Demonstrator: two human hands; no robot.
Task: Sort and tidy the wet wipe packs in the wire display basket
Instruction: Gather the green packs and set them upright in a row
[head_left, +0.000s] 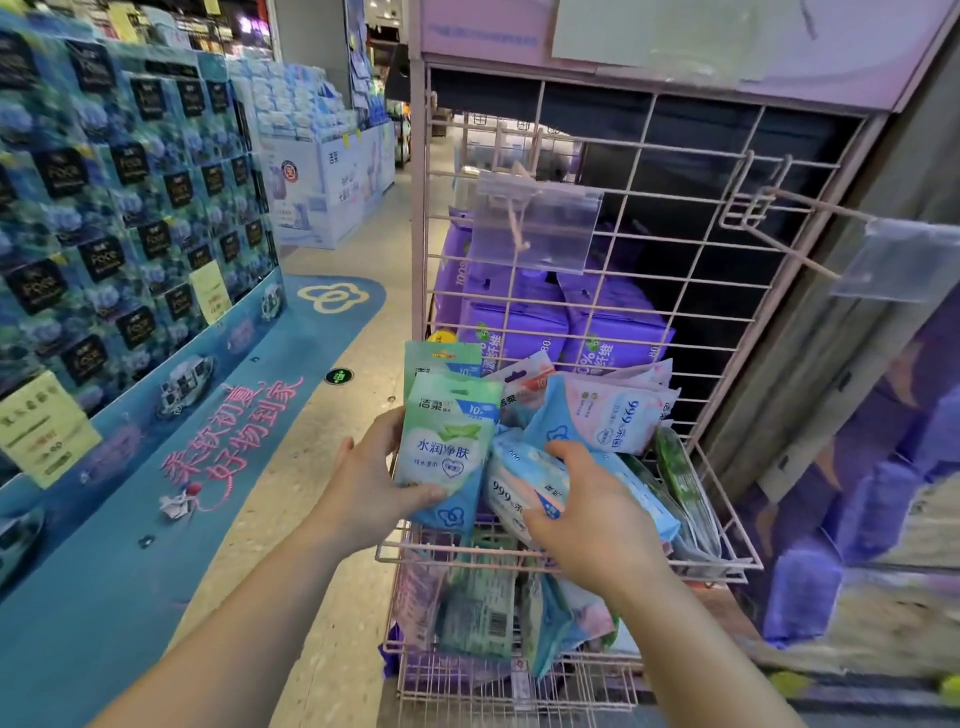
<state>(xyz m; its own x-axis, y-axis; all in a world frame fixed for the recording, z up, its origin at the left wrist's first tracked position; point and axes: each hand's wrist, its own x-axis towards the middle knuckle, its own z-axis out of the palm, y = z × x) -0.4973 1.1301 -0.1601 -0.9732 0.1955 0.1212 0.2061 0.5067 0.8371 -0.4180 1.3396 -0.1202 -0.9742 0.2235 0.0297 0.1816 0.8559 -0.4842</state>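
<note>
At the far left: a wall of blue boxed stock (130, 208), well apart from the work and no part of it.
Floor: a blue printed mat (208, 441) runs up to the foot of the pink wire rack (649, 249).
Left hand: the left hand (363, 483) holds a green-and-blue pack (447, 452) upright at the basket's left end, thumb across the lower front and the other fingers behind it, so its fingers pinch the pack.
Behind it: a second green pack (441, 358) stands upright, just behind the held one, label facing out.
Right hand: the right hand (587, 514) lies palm down on a pale blue "999" pack (524, 483) in the middle of the basket, fingers curled over its edge and pressing on it; whether it is lifted I cannot tell.
Upper basket: the wire display basket (727, 525) holds pink "999" packs (618, 410) leaning at angles and darker green packs (675, 473) standing on edge at the right.
Lower basket: the basket below (519, 680) holds a mixed jumble of packs.
Progress: early to middle, I judge; only the green packs at the left look grouped, while the blue, pink and right-hand packs and the whole lower basket are left to sort.
</note>
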